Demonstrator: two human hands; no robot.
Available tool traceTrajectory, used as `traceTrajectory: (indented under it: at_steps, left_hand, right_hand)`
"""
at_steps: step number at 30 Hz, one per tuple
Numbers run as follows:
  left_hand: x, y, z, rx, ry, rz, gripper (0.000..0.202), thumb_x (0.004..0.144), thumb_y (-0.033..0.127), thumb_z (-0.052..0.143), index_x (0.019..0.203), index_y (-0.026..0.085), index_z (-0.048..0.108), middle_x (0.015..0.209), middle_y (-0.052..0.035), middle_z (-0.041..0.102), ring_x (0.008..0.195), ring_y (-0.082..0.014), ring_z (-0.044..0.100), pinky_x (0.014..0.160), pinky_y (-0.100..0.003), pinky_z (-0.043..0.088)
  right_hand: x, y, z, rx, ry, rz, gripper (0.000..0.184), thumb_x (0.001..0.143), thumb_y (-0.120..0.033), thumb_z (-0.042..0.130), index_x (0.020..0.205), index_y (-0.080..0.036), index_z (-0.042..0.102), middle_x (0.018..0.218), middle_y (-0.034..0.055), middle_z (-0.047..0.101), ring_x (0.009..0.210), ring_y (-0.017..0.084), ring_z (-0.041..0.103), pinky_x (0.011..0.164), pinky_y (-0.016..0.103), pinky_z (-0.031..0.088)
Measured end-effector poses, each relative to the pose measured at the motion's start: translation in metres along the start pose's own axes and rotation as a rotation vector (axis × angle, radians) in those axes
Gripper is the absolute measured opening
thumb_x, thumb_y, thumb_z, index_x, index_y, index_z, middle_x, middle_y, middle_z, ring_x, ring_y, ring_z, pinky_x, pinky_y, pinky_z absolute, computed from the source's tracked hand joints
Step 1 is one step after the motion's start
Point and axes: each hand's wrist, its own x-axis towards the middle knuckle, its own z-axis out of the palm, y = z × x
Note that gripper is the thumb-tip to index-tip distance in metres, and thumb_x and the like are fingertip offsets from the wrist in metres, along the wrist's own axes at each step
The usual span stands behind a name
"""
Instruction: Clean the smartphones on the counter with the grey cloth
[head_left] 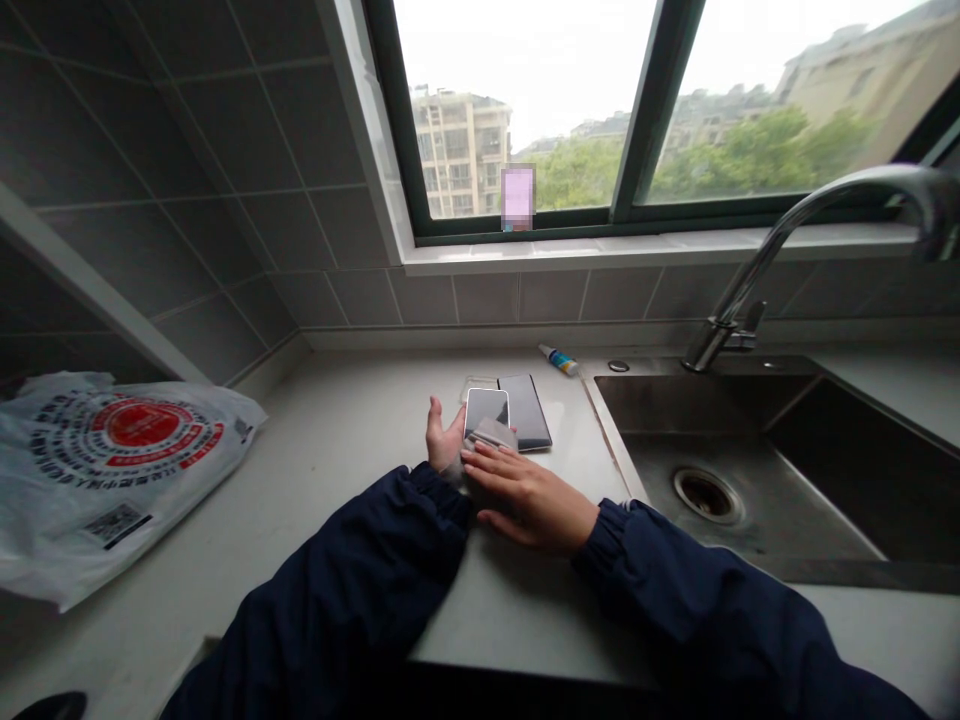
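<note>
My left hand (444, 440) supports a smartphone (486, 408) from below, with its thumb sticking out to the left. The phone has a dark screen and a pale rim. Across its lower part, my right hand (529, 495) presses a greyish-white cloth (493, 433) with its fingers laid together. Part of the cloth hangs down over my left wrist. Just behind the phone, a dark flat tablet-like slab (529, 412) lies on the counter. A clear phone case (478, 383) shows in part beside it.
To the right is a steel sink (750, 530) with a curved faucet (780, 235). A small blue-and-white tube (559, 360) lies near the sink's rim. At the left, a printed white plastic bag (127, 460) rests on the pale counter (330, 440). A window is behind.
</note>
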Motion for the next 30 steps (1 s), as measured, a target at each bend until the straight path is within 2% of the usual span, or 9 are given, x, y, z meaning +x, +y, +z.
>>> traceTrajectory:
  at_steps: [4,10,16,19,22,24,26,28,30]
  left_hand:
    - [-0.004,-0.006,0.006,0.006,-0.015,0.073,0.093,0.094,0.082,0.025,0.154,0.014,0.048,0.124,-0.0206,0.073,0.114,-0.0378,0.071,0.107,-0.058,0.050]
    - [-0.005,-0.013,0.014,0.012,0.023,0.186,0.082,0.099,0.072,0.031,0.152,0.012,0.050,0.125,-0.0209,0.072,0.116,-0.0351,0.070,0.108,-0.053,0.051]
    - [0.000,-0.006,0.006,0.012,0.017,0.282,0.052,0.104,0.048,0.036,0.140,0.020,0.060,0.106,-0.0117,0.076,0.089,-0.0259,0.075,0.088,-0.046,0.059]
    - [0.001,-0.004,0.001,0.035,0.085,0.275,0.040,0.099,0.031,0.046,0.134,0.019,0.060,0.103,-0.0110,0.076,0.086,-0.0249,0.076,0.084,-0.043,0.061]
    - [0.002,-0.003,-0.001,0.057,0.112,0.294,0.042,0.090,0.020,0.058,0.132,0.018,0.057,0.125,-0.0149,0.073,0.107,-0.0282,0.075,0.097,-0.046,0.058]
    - [0.004,-0.003,-0.001,0.074,0.110,0.307,0.043,0.087,0.015,0.064,0.129,0.020,0.056,0.138,-0.0136,0.068,0.115,-0.0286,0.073,0.103,-0.046,0.057]
    - [0.007,-0.002,-0.002,0.090,0.118,0.329,0.042,0.086,0.015,0.069,0.126,0.022,0.057,0.138,-0.0112,0.068,0.116,-0.0275,0.072,0.103,-0.044,0.056]
    - [0.009,-0.003,-0.003,0.130,0.111,0.344,0.043,0.087,0.023,0.077,0.125,0.023,0.059,0.132,-0.0103,0.070,0.115,-0.0264,0.072,0.103,-0.043,0.056]
    - [0.011,-0.006,-0.005,0.210,0.053,0.335,0.049,0.083,0.032,0.085,0.125,0.024,0.061,0.126,-0.0088,0.070,0.113,-0.0256,0.071,0.103,-0.044,0.055]
  right_hand:
    - [-0.002,0.012,0.008,-0.117,0.116,0.062,0.068,0.090,-0.013,0.067,0.155,-0.010,0.050,0.163,0.0212,0.047,0.156,0.036,0.036,0.124,0.060,0.040]
    - [-0.005,0.021,0.010,-0.163,0.302,0.087,0.063,0.093,-0.005,0.057,0.155,-0.011,0.052,0.158,0.0199,0.053,0.153,0.031,0.044,0.123,0.053,0.045]
    - [-0.004,0.017,0.006,-0.051,0.478,0.166,0.054,0.103,-0.012,0.051,0.156,-0.018,0.052,0.158,0.0145,0.055,0.147,0.026,0.053,0.122,0.045,0.048]
    - [-0.003,0.013,0.001,0.100,0.584,0.288,0.049,0.104,-0.018,0.053,0.153,-0.020,0.057,0.150,0.0119,0.064,0.137,0.027,0.063,0.117,0.044,0.052]
    - [0.000,0.011,-0.007,0.304,0.705,0.487,0.040,0.104,-0.033,0.058,0.141,-0.022,0.068,0.116,0.0074,0.082,0.107,0.026,0.078,0.097,0.039,0.063]
    - [0.003,0.012,-0.013,0.436,0.812,0.568,0.035,0.100,-0.042,0.063,0.126,-0.021,0.076,0.099,0.0049,0.083,0.090,0.024,0.078,0.084,0.035,0.063]
    - [0.006,0.017,-0.017,0.609,0.929,0.605,0.034,0.095,-0.047,0.070,0.114,-0.020,0.078,0.101,0.0053,0.082,0.089,0.022,0.076,0.082,0.033,0.061]
    - [0.010,0.024,-0.019,0.893,1.030,0.638,0.039,0.088,-0.049,0.077,0.114,-0.020,0.076,0.104,0.0055,0.082,0.089,0.021,0.075,0.082,0.032,0.061]
    - [0.012,0.030,-0.018,1.138,1.043,0.680,0.042,0.081,-0.046,0.083,0.112,-0.019,0.075,0.100,0.0053,0.082,0.084,0.020,0.075,0.081,0.032,0.061]
